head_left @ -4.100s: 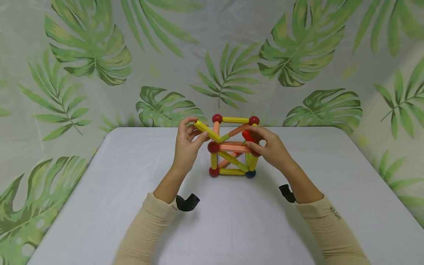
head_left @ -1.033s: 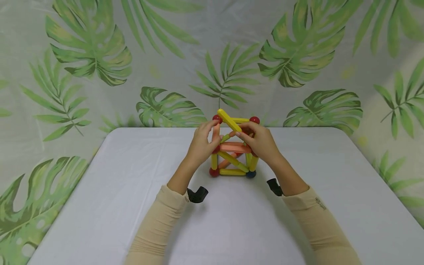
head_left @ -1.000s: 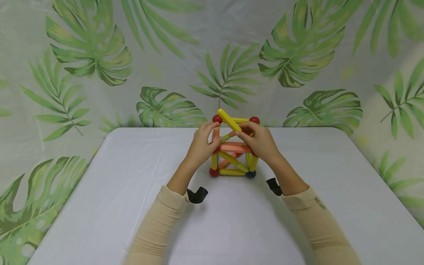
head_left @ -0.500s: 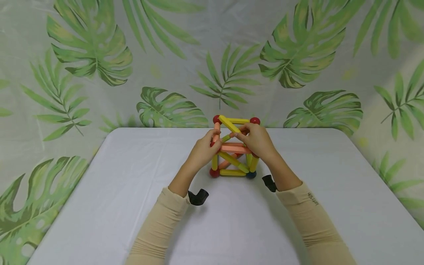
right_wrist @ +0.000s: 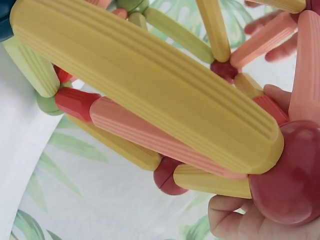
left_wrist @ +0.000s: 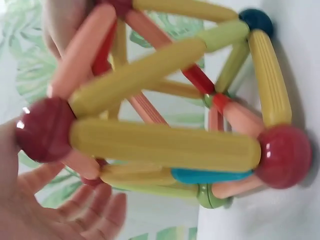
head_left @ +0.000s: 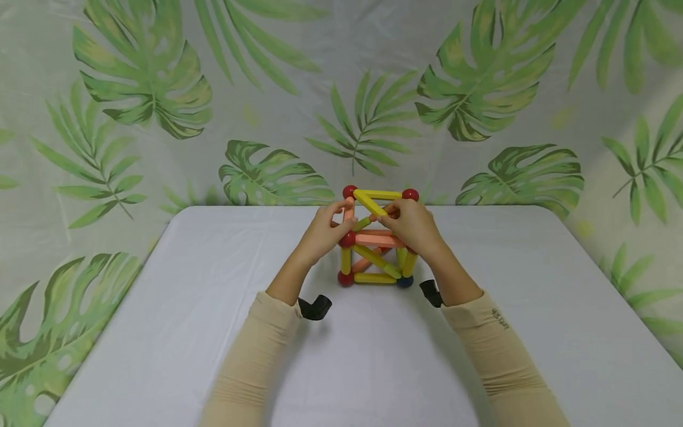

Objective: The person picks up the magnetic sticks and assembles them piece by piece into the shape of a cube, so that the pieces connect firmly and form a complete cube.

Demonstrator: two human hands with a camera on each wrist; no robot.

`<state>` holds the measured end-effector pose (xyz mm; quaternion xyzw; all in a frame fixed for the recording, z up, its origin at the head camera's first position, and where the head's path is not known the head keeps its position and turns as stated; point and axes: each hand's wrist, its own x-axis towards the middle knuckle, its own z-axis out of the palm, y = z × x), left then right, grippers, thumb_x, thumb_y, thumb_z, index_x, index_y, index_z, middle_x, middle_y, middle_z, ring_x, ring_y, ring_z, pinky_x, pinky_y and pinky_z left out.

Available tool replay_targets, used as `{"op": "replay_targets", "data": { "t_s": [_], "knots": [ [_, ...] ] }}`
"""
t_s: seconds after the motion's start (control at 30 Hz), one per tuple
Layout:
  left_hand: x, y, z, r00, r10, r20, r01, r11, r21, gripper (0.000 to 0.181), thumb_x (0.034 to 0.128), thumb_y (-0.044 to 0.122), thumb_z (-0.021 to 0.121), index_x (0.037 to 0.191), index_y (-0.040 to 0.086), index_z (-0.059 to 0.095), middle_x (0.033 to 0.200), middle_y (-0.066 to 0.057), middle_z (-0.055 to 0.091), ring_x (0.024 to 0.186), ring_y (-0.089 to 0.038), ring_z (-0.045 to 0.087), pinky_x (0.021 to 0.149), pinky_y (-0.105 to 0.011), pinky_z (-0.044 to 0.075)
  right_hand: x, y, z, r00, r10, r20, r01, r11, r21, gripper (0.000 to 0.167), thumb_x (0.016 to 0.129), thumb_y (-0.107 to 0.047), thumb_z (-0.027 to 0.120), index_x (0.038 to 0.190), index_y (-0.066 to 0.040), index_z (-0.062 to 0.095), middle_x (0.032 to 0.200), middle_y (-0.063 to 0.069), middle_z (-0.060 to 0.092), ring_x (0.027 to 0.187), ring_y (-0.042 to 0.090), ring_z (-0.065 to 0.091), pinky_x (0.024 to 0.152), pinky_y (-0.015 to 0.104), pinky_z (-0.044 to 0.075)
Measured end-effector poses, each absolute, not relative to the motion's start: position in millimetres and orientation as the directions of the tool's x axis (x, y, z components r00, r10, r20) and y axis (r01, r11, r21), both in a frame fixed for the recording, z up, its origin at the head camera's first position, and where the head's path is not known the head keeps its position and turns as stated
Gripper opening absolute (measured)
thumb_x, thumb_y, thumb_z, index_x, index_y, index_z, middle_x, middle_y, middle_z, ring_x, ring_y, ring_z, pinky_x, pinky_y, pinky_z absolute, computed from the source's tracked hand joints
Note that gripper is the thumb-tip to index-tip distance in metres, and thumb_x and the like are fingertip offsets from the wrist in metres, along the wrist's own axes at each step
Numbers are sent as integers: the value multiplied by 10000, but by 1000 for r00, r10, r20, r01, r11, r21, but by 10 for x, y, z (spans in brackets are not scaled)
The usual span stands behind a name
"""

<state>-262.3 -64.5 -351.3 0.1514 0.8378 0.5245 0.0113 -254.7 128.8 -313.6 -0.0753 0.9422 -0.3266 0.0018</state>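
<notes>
A box-shaped frame of magnetic building sticks and balls stands on the table, with a salmon stick [head_left: 377, 241] along its upper front. My right hand [head_left: 418, 228] pinches a diagonal stick, its yellow part [head_left: 369, 203] reaching across the top to the rear left red ball [head_left: 350, 191]. In the right wrist view, this stick's red part [right_wrist: 271, 108] shows beside a fingertip. My left hand [head_left: 320, 234] is at the front left red ball [head_left: 347, 239], around the upper left salmon stick. The left wrist view shows its fingers [left_wrist: 82, 212] spread, holding nothing. My right hand hides the upper front right corner.
White cloth covers the table [head_left: 373, 356], and a leaf-printed curtain [head_left: 267, 89] hangs behind it. At the frame's lower front are a dark blue ball [head_left: 405, 280] and a red ball [head_left: 345, 278]. Black wrist cameras [head_left: 316, 308] sit on both wrists.
Earlier, my left hand held a yellow stick and my right a red one; now my right holds them as one. Its raised yellow end has lowered to the rear left ball.
</notes>
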Motion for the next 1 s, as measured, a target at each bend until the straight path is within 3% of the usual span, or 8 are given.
{"op": "replay_targets", "data": {
  "t_s": [0.2, 0.4, 0.67, 1.0],
  "knots": [
    [-2927, -618, -3562, -953, 237, 188, 250, 268, 930, 566, 867, 225, 598, 1374, 182, 349, 1361, -80, 298, 930, -240, 525, 748, -356, 481, -2551, 1287, -3132, -988, -149, 31, -135, 770, -623, 236, 855, -245, 619, 988, -50, 623, 877, 78, 614, 603, 195, 534, 457, 253, 461],
    [-3092, -567, -3562, -900, 302, 313, 401, 293, 868, 430, 861, 64, 547, 1286, 69, 478, 1366, -112, 325, 1078, -202, 451, 799, -297, 439, -2550, 1282, -3124, -986, -161, 40, -152, 778, -609, 223, 857, -232, 613, 982, -48, 629, 882, 79, 623, 568, 185, 532, 440, 251, 451],
    [-3097, -564, -3538, -916, 300, 268, 363, 331, 871, 363, 874, 98, 504, 1232, 55, 541, 1405, -138, 265, 958, -235, 508, 792, -309, 441, -2560, 1288, -3120, -978, -182, 102, -208, 804, -558, 242, 830, -216, 655, 988, -32, 668, 867, 72, 632, 707, 190, 552, 575, 298, 477],
    [-3077, -570, -3560, -907, 312, 282, 375, 298, 878, 394, 892, 92, 514, 1285, 63, 484, 1406, -149, 247, 1154, -220, 392, 869, -321, 394, -2555, 1273, -3133, -975, -184, 122, -221, 811, -541, 240, 830, -232, 656, 985, -50, 678, 878, 61, 644, 754, 200, 550, 690, 378, 410]
  ]
}}
